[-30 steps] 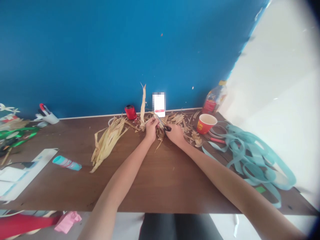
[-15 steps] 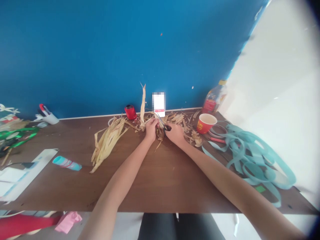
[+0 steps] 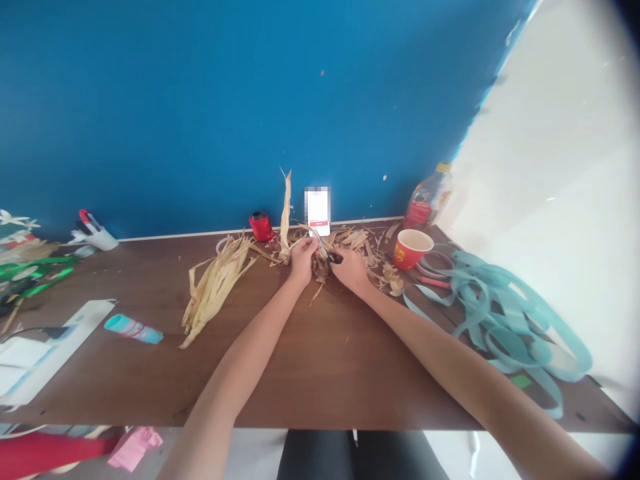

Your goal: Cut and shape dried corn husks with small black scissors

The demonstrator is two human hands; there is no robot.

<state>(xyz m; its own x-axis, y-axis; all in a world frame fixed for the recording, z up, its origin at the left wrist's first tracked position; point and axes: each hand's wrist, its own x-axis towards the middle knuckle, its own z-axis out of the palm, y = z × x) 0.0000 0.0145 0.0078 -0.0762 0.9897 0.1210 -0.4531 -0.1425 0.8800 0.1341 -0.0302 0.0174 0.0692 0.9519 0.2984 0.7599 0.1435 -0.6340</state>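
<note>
My right hand (image 3: 351, 268) is closed round the black handles of a pair of scissors (image 3: 334, 257), whose blades point up and to the left. Pinched in the fingers of my left hand (image 3: 303, 259) is a piece of dry corn husk (image 3: 309, 231), close to the scissor blades. Husk scraps (image 3: 353, 238) lie around and behind both hands. One long husk (image 3: 285, 210) stands upright against the blue wall, left of my left hand. A bundle of dry corn husks (image 3: 216, 287) rests on the table farther left.
Behind my hands a phone (image 3: 319, 207) leans on the wall, near a red roll (image 3: 261, 227). On the right are a red paper cup (image 3: 412, 249), a bottle (image 3: 425, 203) and tangled teal ribbon (image 3: 500, 320). A blue tube (image 3: 134, 328) and pen cup (image 3: 101, 237) are left.
Both hands stay in nearly the same place. The strip of husk by the scissor blades sits slightly differently, and the view has tilted a little.
</note>
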